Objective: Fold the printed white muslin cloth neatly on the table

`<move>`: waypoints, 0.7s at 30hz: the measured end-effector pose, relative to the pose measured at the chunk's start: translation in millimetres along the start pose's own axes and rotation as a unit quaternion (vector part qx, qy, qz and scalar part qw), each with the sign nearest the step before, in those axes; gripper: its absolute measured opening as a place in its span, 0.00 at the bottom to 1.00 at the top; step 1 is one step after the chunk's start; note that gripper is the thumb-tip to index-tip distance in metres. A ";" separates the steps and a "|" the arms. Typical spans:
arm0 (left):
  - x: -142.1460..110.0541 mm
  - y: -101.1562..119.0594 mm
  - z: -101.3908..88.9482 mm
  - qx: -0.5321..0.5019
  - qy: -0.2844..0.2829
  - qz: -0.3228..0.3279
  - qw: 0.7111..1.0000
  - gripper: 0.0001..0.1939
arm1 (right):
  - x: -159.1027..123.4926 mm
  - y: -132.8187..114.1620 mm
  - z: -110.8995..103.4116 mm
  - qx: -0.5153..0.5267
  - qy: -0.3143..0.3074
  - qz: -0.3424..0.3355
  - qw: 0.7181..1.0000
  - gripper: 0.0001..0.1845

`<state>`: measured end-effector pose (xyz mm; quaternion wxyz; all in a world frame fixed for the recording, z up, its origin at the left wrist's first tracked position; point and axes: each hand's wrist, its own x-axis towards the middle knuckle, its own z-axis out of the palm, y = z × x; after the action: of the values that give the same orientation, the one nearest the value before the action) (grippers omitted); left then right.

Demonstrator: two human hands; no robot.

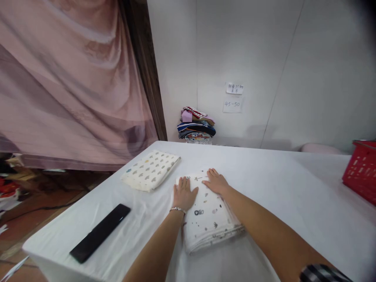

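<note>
A white cloth with small dark prints (207, 213) lies folded in several layers on the table in front of me. My left hand (185, 194) rests flat on its far left part, fingers spread, with a bracelet at the wrist. Over the far right edge of the same cloth, my right hand (216, 181) lies flat with its fingers stretched out. Neither hand grips anything. To the left, a second folded cloth, cream with grey shapes (152, 169), sits apart from both hands.
A long black flat object (100, 233) lies on the white-covered table (282, 184) at the left. A red plastic basket (361, 172) stands at the right edge. Behind the table is a stack of folded fabrics (196, 125). A pink curtain (79, 78) hangs at the left.
</note>
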<state>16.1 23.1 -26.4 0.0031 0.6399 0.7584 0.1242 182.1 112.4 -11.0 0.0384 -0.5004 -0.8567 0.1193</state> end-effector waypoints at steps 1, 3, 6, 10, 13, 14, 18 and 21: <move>-0.1 0.3 -0.8 -0.001 -0.001 -0.001 1.000 0.34 | 0.4 -1.3 -2.1 0.001 -0.005 0.002 1.000 0.39; -0.3 0.9 -2.7 -0.002 -0.005 -0.001 1.000 0.34 | -0.8 -5.1 -7.2 0.002 -0.016 0.006 1.000 0.38; -1.2 1.6 -5.1 -0.004 -0.012 -0.003 1.000 0.34 | -14.4 -9.9 -10.6 -0.006 -0.022 0.004 1.000 0.36; -1.9 3.0 -5.7 -0.005 -0.020 -0.008 1.000 0.34 | -54.7 -9.2 -3.4 -0.011 0.002 -0.047 0.999 0.36; 0.6 4.6 -7.3 -0.006 -0.031 -0.015 0.999 0.34 | -79.1 -8.6 -2.0 0.001 0.003 -0.073 0.997 0.34; 1.9 4.8 -8.7 -0.010 -0.037 -0.019 0.999 0.34 | -83.6 -9.2 -3.7 0.004 0.001 -0.075 0.997 0.33; 2.1 0.9 -16.6 -0.063 -0.067 -0.022 0.996 0.33 | -94.7 -7.8 -11.4 0.035 0.005 -0.054 0.998 0.32; -13.6 -6.3 -19.4 -0.112 -0.051 -0.018 0.992 0.31 | -110.4 6.7 -8.0 0.100 0.019 -0.008 0.995 0.35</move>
<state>9.3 5.4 -10.8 0.1155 0.6271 0.7501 0.1751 244.0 21.2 1.0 0.1057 -0.4897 -0.8434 0.1944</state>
